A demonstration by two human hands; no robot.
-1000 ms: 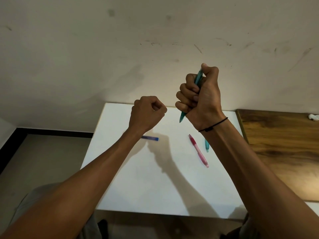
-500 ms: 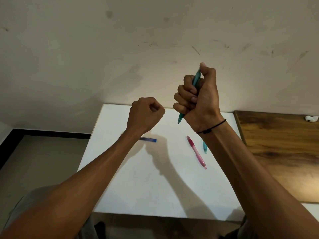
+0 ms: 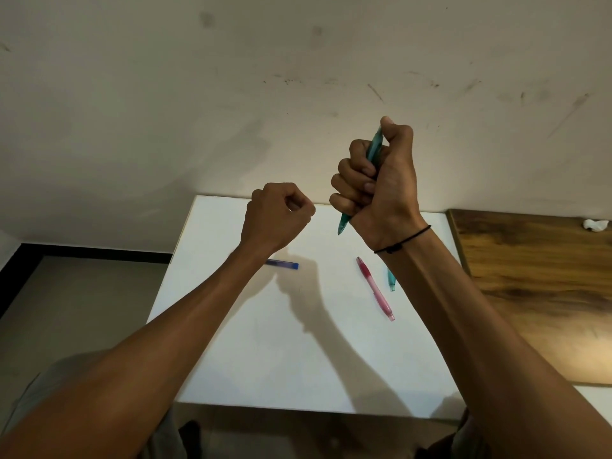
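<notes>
A teal pen (image 3: pixel 375 150), gripped nearly upright in a person's raised right hand (image 3: pixel 381 190), points its tip down-left over a white table (image 3: pixel 231 342); the left hand (image 3: pixel 276 218) forms an empty fist beside it.

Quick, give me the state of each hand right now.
Left hand: closed fist, nothing seen in it.
Right hand: closed around a teal pen, thumb on its top end.

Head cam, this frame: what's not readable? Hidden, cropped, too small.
Head view only.
teal pen: mid-barrel hidden inside the right hand, top end under its thumb.
blue pen: one end behind the left wrist.
second teal pen: upper part behind the right forearm.
white scrap on the wooden table: too small to identify.
</notes>
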